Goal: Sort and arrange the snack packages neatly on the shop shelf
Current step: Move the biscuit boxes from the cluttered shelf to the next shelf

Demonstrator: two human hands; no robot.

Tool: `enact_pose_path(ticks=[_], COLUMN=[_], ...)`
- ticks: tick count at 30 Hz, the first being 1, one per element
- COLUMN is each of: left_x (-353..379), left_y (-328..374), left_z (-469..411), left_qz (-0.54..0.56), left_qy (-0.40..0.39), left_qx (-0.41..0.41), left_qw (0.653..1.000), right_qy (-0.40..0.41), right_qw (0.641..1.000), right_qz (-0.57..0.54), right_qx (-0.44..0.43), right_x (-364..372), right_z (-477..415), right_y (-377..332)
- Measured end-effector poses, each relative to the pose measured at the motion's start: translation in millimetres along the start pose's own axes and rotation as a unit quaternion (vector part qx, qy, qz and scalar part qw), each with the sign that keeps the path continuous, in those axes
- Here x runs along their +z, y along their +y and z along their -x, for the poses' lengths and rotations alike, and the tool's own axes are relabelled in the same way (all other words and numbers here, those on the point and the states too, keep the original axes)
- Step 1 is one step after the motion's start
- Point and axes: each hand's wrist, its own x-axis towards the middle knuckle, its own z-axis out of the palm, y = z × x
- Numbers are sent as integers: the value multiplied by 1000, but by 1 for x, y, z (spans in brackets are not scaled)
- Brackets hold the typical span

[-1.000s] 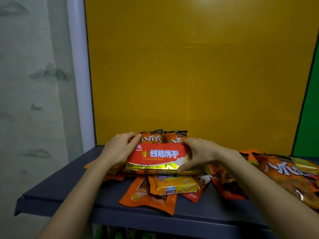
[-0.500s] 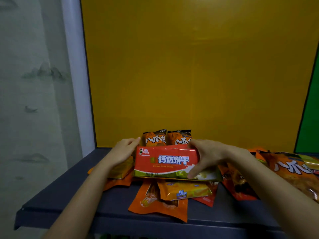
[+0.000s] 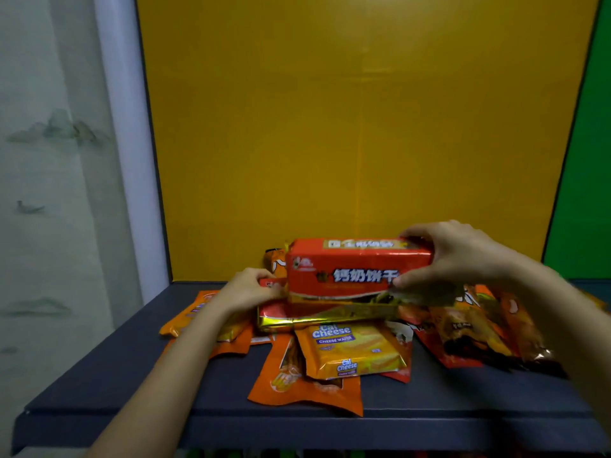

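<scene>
While the red biscuit pack point(image 3: 347, 269) is gripped at one end by the right hand point(image 3: 456, 256), above the heap point(image 3: 347, 352) toward the back edge of the shelf point(image 3: 132, 375), the gold-edged pack point(image 3: 330, 317) below is held by the left hand point(image 3: 246, 290); level placement is advised.

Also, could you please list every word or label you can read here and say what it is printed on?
"钙奶饼干": front of the red biscuit pack in the right hand.
"Cal Cheese" (twice) and "CHEESE WAFER": the yellow wafer pack.
Too blurred or hidden to read: the red pack's top label, the orange bags' lettering, all small print.
</scene>
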Motion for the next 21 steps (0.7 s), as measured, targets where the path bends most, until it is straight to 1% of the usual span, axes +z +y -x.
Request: enact_pose_path(ticks=[4, 9, 16, 21], left_x=[-4, -9, -13, -18], left_y=[11, 18, 23, 23], left_z=[-9, -16, -16, -9], left_qz=[-67, -110, -97, -60], left_qy=[-47, -87, -120, -112], left_qx=[-23, -12, 21, 37], left_qw=[996, 990, 988, 991], right_qy=[50, 54, 52, 67], right_qw=[997, 992, 991, 987], right_qz=[-52, -78, -56, -65], right_qx=[40, 87, 111, 129], right_x=[-14, -16, -10, -5], right_z=[18, 35, 52, 63], right_y=[16, 33, 46, 47])
